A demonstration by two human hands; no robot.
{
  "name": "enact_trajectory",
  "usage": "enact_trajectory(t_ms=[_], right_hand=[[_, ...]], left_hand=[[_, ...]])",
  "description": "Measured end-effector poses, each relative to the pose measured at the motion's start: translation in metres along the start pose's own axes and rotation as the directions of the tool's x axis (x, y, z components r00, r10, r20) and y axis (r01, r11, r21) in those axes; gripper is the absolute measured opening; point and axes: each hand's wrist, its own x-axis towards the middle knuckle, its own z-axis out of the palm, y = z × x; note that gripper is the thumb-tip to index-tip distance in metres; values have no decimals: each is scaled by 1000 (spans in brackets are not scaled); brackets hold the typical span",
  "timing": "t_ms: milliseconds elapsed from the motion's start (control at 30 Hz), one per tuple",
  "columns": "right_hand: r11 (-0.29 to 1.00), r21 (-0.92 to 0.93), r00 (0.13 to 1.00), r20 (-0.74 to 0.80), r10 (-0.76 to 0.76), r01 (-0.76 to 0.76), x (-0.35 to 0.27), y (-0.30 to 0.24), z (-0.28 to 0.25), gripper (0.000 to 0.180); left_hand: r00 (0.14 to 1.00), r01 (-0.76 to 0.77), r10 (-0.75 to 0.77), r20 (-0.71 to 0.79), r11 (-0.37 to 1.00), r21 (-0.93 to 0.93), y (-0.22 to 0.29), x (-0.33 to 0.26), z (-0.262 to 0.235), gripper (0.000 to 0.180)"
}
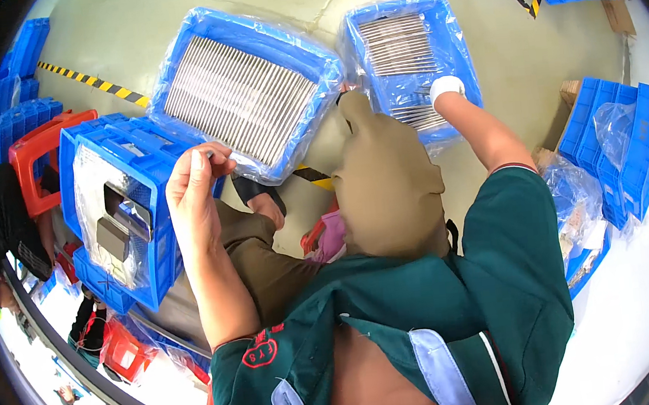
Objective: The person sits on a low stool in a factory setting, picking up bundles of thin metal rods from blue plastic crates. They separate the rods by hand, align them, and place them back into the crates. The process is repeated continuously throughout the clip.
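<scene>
My left hand is bare and raised beside the near-left corner of a blue crate lined with clear plastic. Thumb and fingers are pinched together; whatever lies between them, if anything, is too small to make out. A long row of thin silvery metal pieces fills that crate. My right hand, in a white glove, reaches into a second lined blue crate. Its fingers are hidden from view. Thin metal pieces lie in rows at this crate's far end, with more pieces at its near end.
At my left stands a stack of blue crates, dark flat rectangular pieces on plastic at its side. Beyond it are a red stool and another person's dark-clothed leg. Blue crates with loose plastic stand at the right.
</scene>
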Motion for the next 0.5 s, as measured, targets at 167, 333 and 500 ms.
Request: enact_trajectory(t_ms=[167,333,500], right_hand=[[997,56,999,3,45,-45,20,-13,12,22],[969,235,980,-160,120,-81,11,-5,56,27],[818,574,991,-80,104,-40,-35,-4,86,41]], left_hand=[[1000,-10,10,11,999,36,1,-1,-7,30],[999,-27,27,-24,999,-21,7,-6,-11,28],[992,-37,34,-122,999,-21,18,-18,-21,28]])
